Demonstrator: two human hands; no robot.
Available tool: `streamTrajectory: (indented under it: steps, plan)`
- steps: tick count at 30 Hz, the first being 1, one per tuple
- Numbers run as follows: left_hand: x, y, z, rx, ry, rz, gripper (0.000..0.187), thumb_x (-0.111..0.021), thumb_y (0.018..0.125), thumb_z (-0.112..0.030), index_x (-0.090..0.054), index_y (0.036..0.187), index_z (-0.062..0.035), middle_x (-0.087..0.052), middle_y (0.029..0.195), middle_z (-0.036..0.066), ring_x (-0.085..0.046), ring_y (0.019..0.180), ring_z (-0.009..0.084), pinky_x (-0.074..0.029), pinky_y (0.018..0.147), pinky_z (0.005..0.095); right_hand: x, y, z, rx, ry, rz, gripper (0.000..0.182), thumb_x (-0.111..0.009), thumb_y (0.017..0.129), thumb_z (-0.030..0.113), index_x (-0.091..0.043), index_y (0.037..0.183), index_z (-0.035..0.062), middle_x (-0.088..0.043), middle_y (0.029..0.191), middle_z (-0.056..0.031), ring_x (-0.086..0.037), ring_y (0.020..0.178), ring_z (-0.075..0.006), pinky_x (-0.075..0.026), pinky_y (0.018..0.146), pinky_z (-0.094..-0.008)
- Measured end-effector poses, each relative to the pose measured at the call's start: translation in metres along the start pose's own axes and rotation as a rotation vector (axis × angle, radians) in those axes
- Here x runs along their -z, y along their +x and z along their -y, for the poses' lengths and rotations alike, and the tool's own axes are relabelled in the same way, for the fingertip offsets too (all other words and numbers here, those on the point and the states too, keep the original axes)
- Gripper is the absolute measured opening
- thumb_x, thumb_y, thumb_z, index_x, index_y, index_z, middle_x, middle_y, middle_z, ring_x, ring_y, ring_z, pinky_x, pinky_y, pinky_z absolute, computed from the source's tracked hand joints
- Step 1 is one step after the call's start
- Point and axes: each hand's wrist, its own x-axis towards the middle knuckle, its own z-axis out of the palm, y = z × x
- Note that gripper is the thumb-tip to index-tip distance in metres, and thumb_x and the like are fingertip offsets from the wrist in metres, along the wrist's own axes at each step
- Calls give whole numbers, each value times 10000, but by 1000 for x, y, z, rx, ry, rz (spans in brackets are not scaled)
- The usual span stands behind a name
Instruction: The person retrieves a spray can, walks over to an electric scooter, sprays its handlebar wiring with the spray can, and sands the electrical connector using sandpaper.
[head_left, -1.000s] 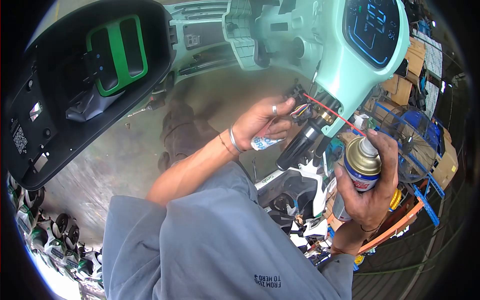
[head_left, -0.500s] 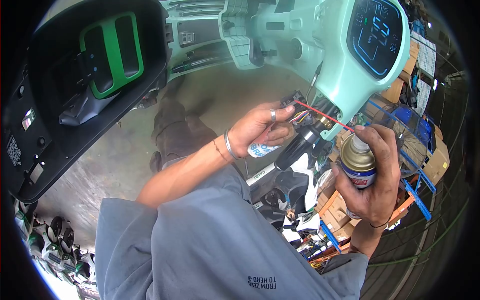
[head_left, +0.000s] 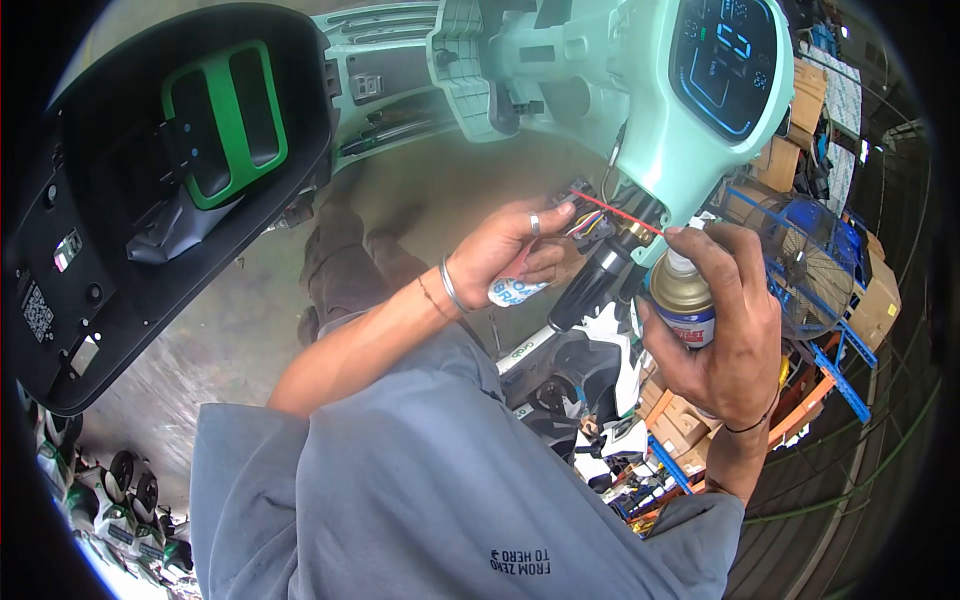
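My right hand (head_left: 738, 320) is wrapped round a gold-topped aerosol spray can (head_left: 684, 298), its forefinger at the nozzle. A thin red straw (head_left: 622, 213) runs from the nozzle to a small black electrical connector (head_left: 580, 194) that my left hand (head_left: 508, 245) pinches between thumb and fingers. Coloured wires (head_left: 588, 225) trail from the connector. Bunched under the curled left fingers is a white piece with blue print (head_left: 512, 291). Just beyond both hands stands a mint-green scooter front (head_left: 645, 150) with a lit dashboard (head_left: 728, 65); a black handlebar grip (head_left: 592, 288) lies below the wires.
On the left, a large black scooter panel (head_left: 110, 290) carries a green frame (head_left: 235, 130). White scooters (head_left: 600, 345), a caged fan (head_left: 805, 265), cardboard boxes (head_left: 875, 300) and blue-and-orange racking (head_left: 840, 380) stand on the right. More scooters (head_left: 120, 500) are parked at lower left.
The can and my right hand have shifted left, nearer my left hand. The straw's tip still meets the connector. The scooter has slid slightly left and up in view.
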Motion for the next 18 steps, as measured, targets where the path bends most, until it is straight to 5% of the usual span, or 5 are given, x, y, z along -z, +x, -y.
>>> streamTrajectory:
  steps: [3, 14, 18]
  plan:
    - [0, 0, 1, 0, -3, 0, 167, -546, 1029, -233, -539, 1034, -66, -444, 721, -45, -347, 476, 26, -291, 408, 198, 1, 1, 3, 12, -32, -13, 588, -790, 686, 74, -578, 1234, 90, -575, 1089, -180, -665, 872, -361, -559, 698, -429]
    - [0, -2, -3, 0, 3, 10, 181, -536, 1032, -231, -544, 1113, -70, -504, 793, -39, -362, 493, 26, -319, 411, 185, -3, 2, 7, -6, -79, -53, 596, -789, 687, 120, -603, 1251, 166, -525, 1046, -143, -647, 770, -330, -530, 619, -431]
    - [-2, -4, -4, -6, -5, -15, 201, -538, 1032, -241, -544, 1134, -67, -527, 821, -30, -358, 499, 23, -322, 412, 183, 0, 4, 13, 14, -66, 13, 571, -797, 691, 103, -592, 1223, 93, -577, 1081, -180, -667, 848, -369, -555, 682, -438]
